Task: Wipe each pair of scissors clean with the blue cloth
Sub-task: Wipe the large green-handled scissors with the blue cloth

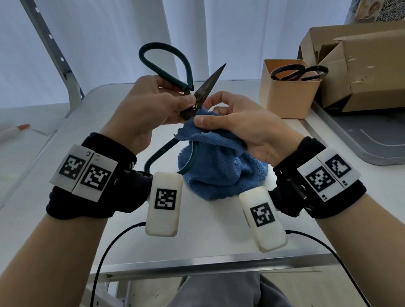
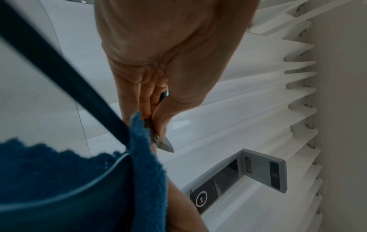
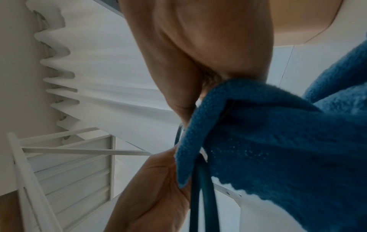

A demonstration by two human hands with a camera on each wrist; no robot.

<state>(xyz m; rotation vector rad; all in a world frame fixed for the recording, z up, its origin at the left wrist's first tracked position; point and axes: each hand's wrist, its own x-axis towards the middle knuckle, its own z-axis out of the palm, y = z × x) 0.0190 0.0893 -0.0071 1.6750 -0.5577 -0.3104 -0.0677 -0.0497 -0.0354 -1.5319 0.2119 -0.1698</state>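
Both hands are raised above the worktop (image 1: pixel 101 107); the left hand (image 1: pixel 149 108) pinches the open scissors (image 1: pixel 188 91) at their pivot, palm turned inward; the right hand (image 1: pixel 241 124), fingers curled, grips the blue cloth (image 1: pixel 220 169) just beside the pivot, cloth draping down over one handle loop.

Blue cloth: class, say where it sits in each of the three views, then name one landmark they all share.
Head view: the blue cloth hangs at centre, pinched by the right hand, below the scissors.
Left wrist view: it fills the lower left.
Right wrist view: it fills the right side.
Shared landmark: the dark green scissor handle, which passes beside the cloth in every view.
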